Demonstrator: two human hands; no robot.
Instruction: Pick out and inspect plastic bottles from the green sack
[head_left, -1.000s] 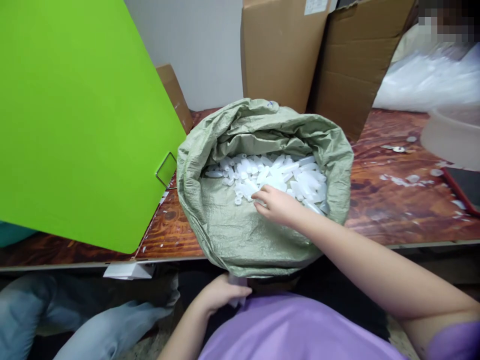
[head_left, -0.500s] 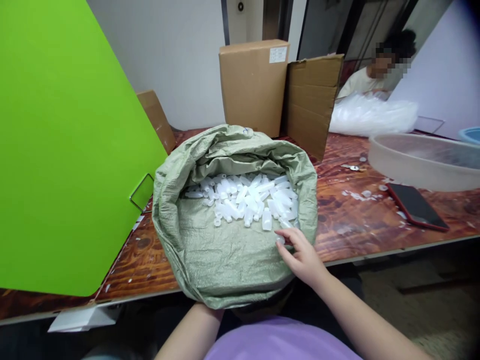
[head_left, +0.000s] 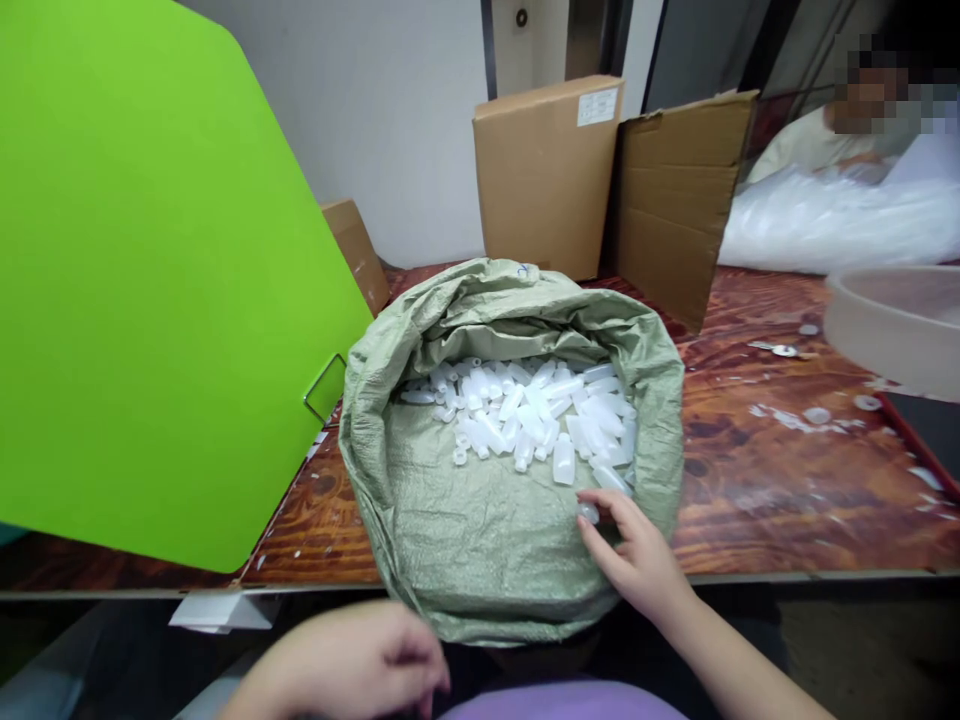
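A green woven sack (head_left: 465, 520) lies open at the table's near edge, holding several small translucent white plastic bottles (head_left: 540, 415). My right hand (head_left: 637, 555) rests on the sack's near right rim, fingers curled onto one small bottle (head_left: 589, 513) at the edge of the pile. My left hand (head_left: 360, 665) hovers below the table edge under the sack, fingers curled inward; whatever is in it is hidden.
A big bright green panel (head_left: 150, 290) stands at left. Cardboard boxes (head_left: 547, 175) stand behind the sack. A translucent basin (head_left: 892, 325) and scattered white bits lie on the wooden table (head_left: 787, 480) at right. Another person sits beyond white plastic bags (head_left: 832, 225).
My right hand drew back from the middle of the bottle pile to the sack's near right rim. My left hand came up into view from under the sack.
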